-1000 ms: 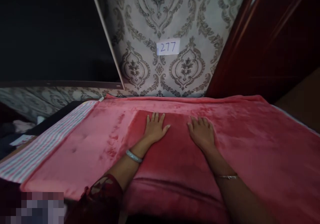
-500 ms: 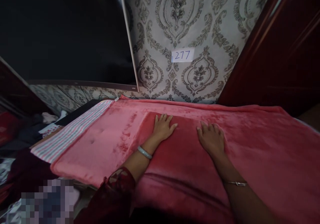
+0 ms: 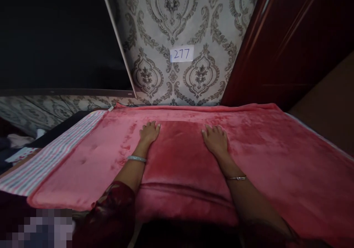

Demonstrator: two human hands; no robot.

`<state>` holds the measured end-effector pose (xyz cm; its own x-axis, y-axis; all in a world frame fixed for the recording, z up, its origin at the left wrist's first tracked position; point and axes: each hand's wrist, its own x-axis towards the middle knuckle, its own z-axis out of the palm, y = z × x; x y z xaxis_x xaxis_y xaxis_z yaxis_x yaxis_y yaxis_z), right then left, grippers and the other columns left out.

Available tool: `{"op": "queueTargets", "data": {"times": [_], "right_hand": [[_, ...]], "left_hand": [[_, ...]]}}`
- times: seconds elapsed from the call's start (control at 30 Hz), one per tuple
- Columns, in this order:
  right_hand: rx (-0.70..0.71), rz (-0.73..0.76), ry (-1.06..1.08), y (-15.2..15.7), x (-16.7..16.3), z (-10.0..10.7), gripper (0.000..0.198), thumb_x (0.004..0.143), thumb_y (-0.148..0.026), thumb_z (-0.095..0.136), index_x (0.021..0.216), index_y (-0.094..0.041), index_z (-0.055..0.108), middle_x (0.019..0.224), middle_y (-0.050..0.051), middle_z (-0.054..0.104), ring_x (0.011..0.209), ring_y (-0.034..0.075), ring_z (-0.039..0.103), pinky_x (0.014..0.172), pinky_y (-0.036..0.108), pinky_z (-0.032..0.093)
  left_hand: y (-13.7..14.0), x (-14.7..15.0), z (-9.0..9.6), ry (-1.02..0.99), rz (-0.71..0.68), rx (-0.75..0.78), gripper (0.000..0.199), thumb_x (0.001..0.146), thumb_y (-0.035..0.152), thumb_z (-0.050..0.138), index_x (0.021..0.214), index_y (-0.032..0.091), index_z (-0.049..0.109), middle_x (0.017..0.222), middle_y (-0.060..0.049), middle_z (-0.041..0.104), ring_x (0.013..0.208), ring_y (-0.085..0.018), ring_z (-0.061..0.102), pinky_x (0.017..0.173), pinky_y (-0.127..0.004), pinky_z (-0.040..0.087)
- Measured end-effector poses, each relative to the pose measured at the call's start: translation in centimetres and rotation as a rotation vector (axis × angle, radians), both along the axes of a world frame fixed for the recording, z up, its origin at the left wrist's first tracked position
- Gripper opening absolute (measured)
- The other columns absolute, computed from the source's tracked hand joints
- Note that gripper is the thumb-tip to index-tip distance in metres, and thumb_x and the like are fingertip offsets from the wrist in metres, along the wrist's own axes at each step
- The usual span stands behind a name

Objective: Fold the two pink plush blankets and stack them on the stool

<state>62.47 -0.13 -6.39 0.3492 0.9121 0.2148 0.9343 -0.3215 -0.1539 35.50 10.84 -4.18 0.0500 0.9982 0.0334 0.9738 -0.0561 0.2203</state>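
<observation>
A folded dark-red plush piece point(image 3: 179, 152) lies in the middle of a larger pink plush blanket point(image 3: 276, 159). My left hand point(image 3: 149, 133) rests at the far left corner of the folded piece, its fingers apart and pointing away from me. At the far right corner my right hand point(image 3: 216, 139) lies palm down, fingers spread and slightly bent. Neither hand visibly grips the fabric. Toward me, a dark crease crosses the folded piece near its front edge. Both palms' undersides are hidden.
Striped cloth point(image 3: 69, 141) lies along the blanket's left side. A large black screen point(image 3: 55, 38) stands behind on the left. Patterned wallpaper bears a paper label point(image 3: 181, 53) reading 277. Dark-red wooden furniture point(image 3: 276, 49) stands at the right. Several clothes lie at far left.
My left hand has moved from the top of the folded piece out to its left corner. My right hand stays near the right corner. The view has shifted to the right.
</observation>
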Motion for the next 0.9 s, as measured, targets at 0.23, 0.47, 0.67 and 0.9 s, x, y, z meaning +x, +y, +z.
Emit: {"op": "queueTargets", "data": {"times": [0.23, 0.47, 0.67, 0.9], "right_hand": [[0.042, 0.013, 0.018, -0.3, 0.1, 0.0, 0.056, 0.105, -0.043, 0.028, 0.147, -0.017, 0.054, 0.146, 0.016, 0.056, 0.141, 0.033, 0.039, 0.115, 0.051, 0.027], [-0.013, 0.008, 0.054, -0.6, -0.1, 1.9, 0.058, 0.105, -0.042, 0.028, 0.152, -0.015, 0.047, 0.154, 0.019, 0.048, 0.145, 0.034, 0.036, 0.115, 0.054, 0.028], [0.036, 0.223, 0.038, -5.0, -2.5, 3.9, 0.063, 0.103, -0.053, 0.036, 0.159, -0.024, 0.036, 0.165, 0.016, 0.031, 0.152, 0.039, 0.025, 0.118, 0.061, 0.023], [-0.041, 0.412, -0.019, -9.7, -4.9, -0.1, 0.066, 0.099, -0.059, 0.046, 0.159, -0.032, 0.037, 0.168, 0.008, 0.025, 0.154, 0.037, 0.020, 0.120, 0.061, 0.020]], "left_hand": [[-0.3, 0.1, 0.4, -0.048, 0.010, -0.001, 0.068, 0.098, 0.054, 0.024, 0.154, 0.020, 0.043, 0.158, -0.016, 0.045, 0.140, -0.039, 0.044, 0.111, -0.060, 0.039], [-0.2, 0.3, 2.1, -0.049, 0.011, -0.086, 0.073, 0.098, 0.057, 0.025, 0.161, 0.020, 0.030, 0.167, -0.015, 0.031, 0.146, -0.038, 0.039, 0.116, -0.057, 0.036], [-6.6, 0.4, 4.4, 0.044, -0.251, 0.136, 0.074, 0.100, 0.059, 0.032, 0.161, 0.017, 0.030, 0.169, -0.017, 0.023, 0.156, -0.036, 0.017, 0.124, -0.057, 0.018], [-15.1, 0.0, -1.4, 0.126, -0.537, 0.156, 0.081, 0.093, 0.064, 0.053, 0.160, 0.023, 0.034, 0.169, -0.017, 0.022, 0.157, -0.038, 0.015, 0.123, -0.063, 0.017]]}}
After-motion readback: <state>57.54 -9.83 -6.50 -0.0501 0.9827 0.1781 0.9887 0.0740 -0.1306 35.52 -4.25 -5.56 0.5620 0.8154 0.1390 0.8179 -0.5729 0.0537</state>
